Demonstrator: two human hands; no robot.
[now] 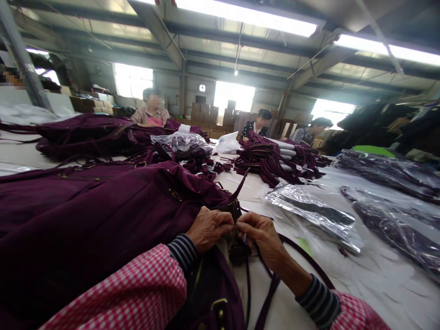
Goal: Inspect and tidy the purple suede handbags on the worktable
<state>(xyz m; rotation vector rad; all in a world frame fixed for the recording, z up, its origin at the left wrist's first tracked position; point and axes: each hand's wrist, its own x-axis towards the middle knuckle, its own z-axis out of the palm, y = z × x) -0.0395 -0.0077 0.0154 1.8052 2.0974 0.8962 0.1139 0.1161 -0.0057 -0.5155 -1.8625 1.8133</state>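
Note:
A large purple bag (pixel 134 206) with brass-coloured fittings spreads across the left and middle of the table. At its right end, my left hand (pixel 211 228) is closed in a pinch, its fingertips against a small dark part beside the bag. My right hand (pixel 259 233) meets it there, thumb and forefinger pressed together. Whatever the fingertips hold is too small and dark to name. A thin purple strap (pixel 307 255) curves behind my right wrist. Below my left hand lies another purple bag section with a zipper and a brass buckle (pixel 220 309).
Purple bags (pixel 89 137) are heaped at the back left. Bundled purple straps or bags (pixel 271 158) are stacked at the back centre. Clear plastic-wrapped pieces (pixel 312 213) lie on the white table (pixel 378 293) at right. Several people sit beyond the table.

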